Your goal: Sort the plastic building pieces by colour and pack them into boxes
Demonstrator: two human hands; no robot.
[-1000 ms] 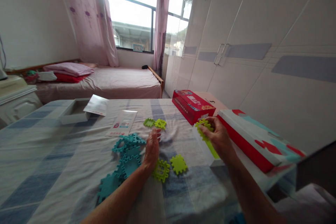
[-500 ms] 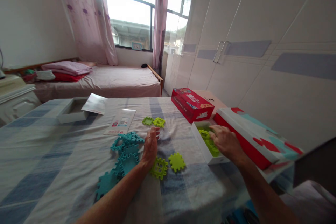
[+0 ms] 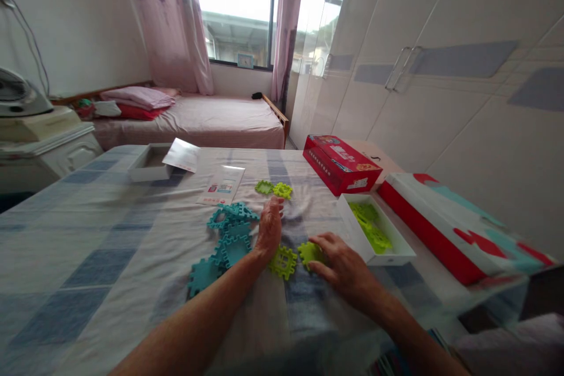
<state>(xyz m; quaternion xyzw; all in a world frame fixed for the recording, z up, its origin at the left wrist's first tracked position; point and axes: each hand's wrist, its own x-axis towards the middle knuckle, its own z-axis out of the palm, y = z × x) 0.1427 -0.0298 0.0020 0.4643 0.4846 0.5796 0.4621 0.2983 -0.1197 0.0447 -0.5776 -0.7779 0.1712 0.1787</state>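
My left hand point(image 3: 269, 226) stands on its edge on the cloth, fingers stretched forward and holding nothing. It is between a pile of teal notched interlocking tiles point(image 3: 238, 249) on its left and a yellow-green window tile point(image 3: 283, 262) near its wrist. My right hand point(image 3: 341, 264) has its thumb and fingers around the right side of a solid yellow-green tile point(image 3: 308, 254), partly hiding it. Beyond my left fingertips lie a green frame tile point(image 3: 264, 187) and a yellow-green tile point(image 3: 282, 190). More yellow-green tiles point(image 3: 370, 226) fill part of a white box point(image 3: 358, 230) at the right.
A red box point(image 3: 341, 167) and a large red-and-white box point(image 3: 458, 223) line the table's right side. Printed leaflets point(image 3: 224, 182) and an open white box lid or tray point(image 3: 152, 171) lie at the far left. A checked cloth point(image 3: 110, 235) covers the table.
My right hand has left the white box and moved left to the solid yellow-green tile. My left hand keeps its place beside the teal pile. The view has turned slightly left.
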